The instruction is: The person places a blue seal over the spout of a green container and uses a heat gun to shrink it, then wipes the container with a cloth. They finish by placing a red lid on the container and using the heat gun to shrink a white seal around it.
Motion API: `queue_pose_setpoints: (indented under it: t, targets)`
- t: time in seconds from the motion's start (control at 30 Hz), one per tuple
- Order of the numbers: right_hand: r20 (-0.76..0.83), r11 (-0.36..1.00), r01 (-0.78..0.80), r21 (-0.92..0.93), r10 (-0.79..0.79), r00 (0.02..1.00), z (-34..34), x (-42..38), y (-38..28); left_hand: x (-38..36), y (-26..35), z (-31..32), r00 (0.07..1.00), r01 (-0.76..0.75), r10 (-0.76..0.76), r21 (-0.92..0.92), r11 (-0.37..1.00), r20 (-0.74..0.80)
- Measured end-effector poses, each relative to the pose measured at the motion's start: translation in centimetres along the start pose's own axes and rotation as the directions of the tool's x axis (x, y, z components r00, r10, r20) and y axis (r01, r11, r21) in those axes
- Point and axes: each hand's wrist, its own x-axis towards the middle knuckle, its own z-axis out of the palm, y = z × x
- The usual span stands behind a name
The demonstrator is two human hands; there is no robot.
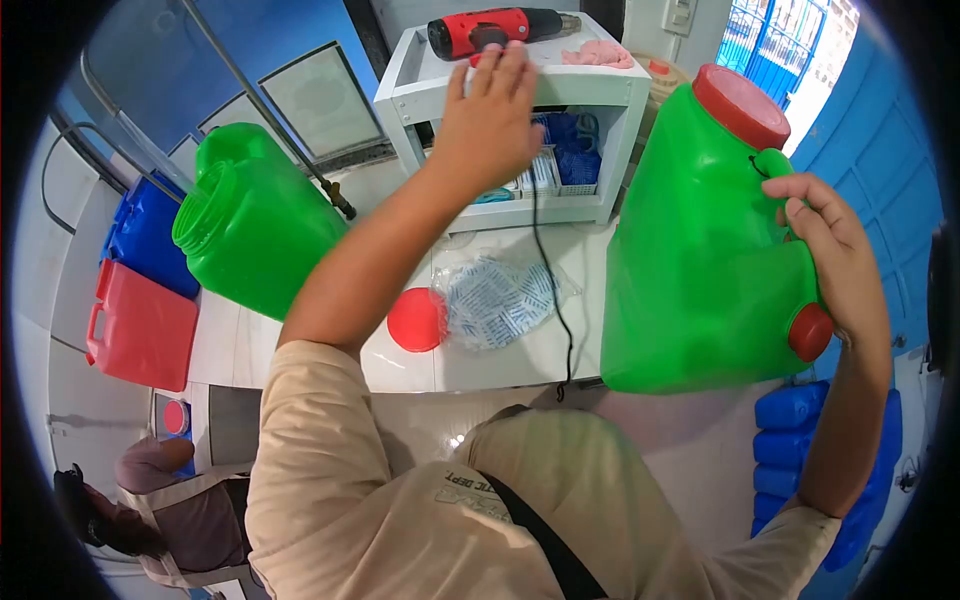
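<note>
My left hand (490, 115) reaches over the white shelf unit (600, 85), fingers stretched out, the tips at a red and black heat gun (480, 35). Part of the heat gun is hidden behind those fingers. On the right, my right hand (835, 245) is closed round the side handle of a large green water jug (700, 270). The jug has a red screw lid (740, 105) on top and a red cap (810, 332) low on its side. It stands at the front of the white tiled counter (400, 375).
A red round lid (416, 320) and a clear bag of printed seals (500, 300) lie mid-counter, beside a black cord (553, 280). Leftward are an uncapped green jug (260, 230), a blue jug (150, 240) and a red jug (145, 325). Another person (190, 510) is at lower left.
</note>
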Motion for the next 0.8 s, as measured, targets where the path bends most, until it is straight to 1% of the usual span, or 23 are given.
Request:
queue_pose_setpoints:
  t: [0.03, 0.07, 0.1, 0.17, 0.2, 0.23, 0.27, 0.3, 0.33, 0.37, 0.4, 0.47, 0.5, 0.57, 0.6, 0.63, 0.67, 0.7, 0.73, 0.77, 0.8]
  targets:
    - [-0.011, 1.0, 0.011, 0.007, -0.01, 1.0, -0.1, 0.1, 0.2, -0.2, -1.0, 0.3, 0.997, 0.049, -0.053, 0.076, 0.996, 0.056]
    - [-0.014, 1.0, 0.005, 0.011, -0.005, 1.0, 0.0, 0.3, 0.4, -0.5, -1.9, 0.5, 0.991, 0.076, -0.084, 0.083, 0.994, 0.1]
    - [-0.033, 0.999, 0.002, 0.043, -0.001, 0.999, 0.2, 0.7, 0.5, -0.7, -2.6, 0.4, 0.991, 0.071, -0.08, 0.082, 0.994, 0.106]
    - [-0.051, 0.997, -0.008, 0.08, 0.012, 0.999, 0.7, 1.4, 0.4, -1.2, -3.7, 0.3, 1.0, -0.005, 0.007, -0.088, 0.996, 0.02]
    - [-0.018, 0.997, -0.014, 0.078, 0.016, 1.0, 0.8, 1.8, -0.1, -1.4, -3.6, -0.6, 0.994, -0.068, 0.051, -0.174, 0.982, -0.1]
    - [0.014, 0.997, -0.02, 0.076, 0.019, 1.0, 0.9, 2.0, -0.3, -2.4, -3.8, -0.7, 0.993, -0.075, 0.058, -0.175, 0.982, -0.098]
    - [0.01, 0.997, -0.023, 0.08, 0.022, 1.0, 1.1, 2.3, -0.3, -3.8, -4.2, -0.3, 0.991, -0.016, -0.03, -0.341, 0.94, -0.13]
    - [-0.013, 0.999, -0.005, 0.05, 0.006, 1.0, 1.3, 2.5, -0.2, -5.3, -4.2, 0.4, 0.982, 0.037, -0.124, -0.498, 0.866, -0.143]
    - [-0.035, 1.0, 0.009, 0.021, -0.008, 0.999, 1.5, 2.7, -0.1, -7.2, -3.3, 1.3, 0.942, 0.219, -0.334, -0.676, 0.703, -0.042]
    - [-0.038, 1.0, 0.003, 0.024, -0.002, 0.999, 1.6, 2.9, -0.2, -8.9, -2.6, 2.7, 0.858, 0.369, -0.504, -0.8, 0.473, 0.099]
    - [-0.029, 1.0, 0.001, 0.01, 0.0, 1.0, 1.6, 3.0, -0.4, -10.1, -2.4, 4.9, 0.86, 0.367, -0.5, -0.802, 0.472, 0.1]
    - [-0.022, 1.0, -0.003, -0.004, 0.003, 1.0, 1.7, 3.2, -0.6, -12.3, -2.0, 8.6, 0.791, 0.517, -0.531, -0.795, 0.317, 0.303]
    - [-0.021, 1.0, 0.005, -0.019, -0.005, 1.0, 1.9, 3.2, -0.6, -12.5, -1.8, 9.8, 0.792, 0.519, -0.528, -0.795, 0.315, 0.307]
    - [-0.028, 0.999, 0.011, -0.036, -0.012, 1.0, 1.9, 3.3, -0.3, -11.1, -1.2, 12.4, 0.903, 0.425, -0.326, -0.697, 0.577, 0.281]
    - [-0.071, 0.997, 0.028, -0.065, -0.033, 0.997, 1.7, 3.4, 0.3, -9.9, -0.7, 13.3, 0.904, 0.422, -0.325, -0.702, 0.573, 0.279]
    - [-0.113, 0.994, 0.045, -0.095, -0.056, 0.992, 1.6, 3.4, 0.7, -8.3, -0.1, 14.2, 0.927, 0.373, -0.244, -0.655, 0.657, 0.284]
    - [-0.117, 0.994, 0.044, -0.1, -0.055, 0.992, 1.9, 3.4, 0.7, -6.9, 0.4, 14.9, 0.942, 0.314, -0.161, -0.603, 0.733, 0.294]
    - [-0.148, 0.999, 0.023, -0.026, -0.026, 0.989, 2.1, 3.2, 0.8, -5.6, 0.9, 16.0, 0.943, 0.312, -0.16, -0.607, 0.731, 0.292]
    - [-0.179, 0.999, 0.004, 0.048, 0.005, 0.984, 2.2, 3.2, 0.9, -4.3, 1.4, 17.0, 0.926, 0.307, -0.097, -0.577, 0.757, 0.365]
    - [-0.185, 0.999, 0.003, 0.046, 0.006, 0.983, 2.2, 3.3, 0.9, -3.1, 1.7, 18.0, 0.899, 0.296, -0.035, -0.547, 0.783, 0.437]
    - [-0.165, 0.999, -0.003, 0.042, 0.01, 0.986, 2.1, 3.4, 0.8, -2.3, 2.0, 19.1, 0.9, 0.291, -0.028, -0.554, 0.78, 0.434]
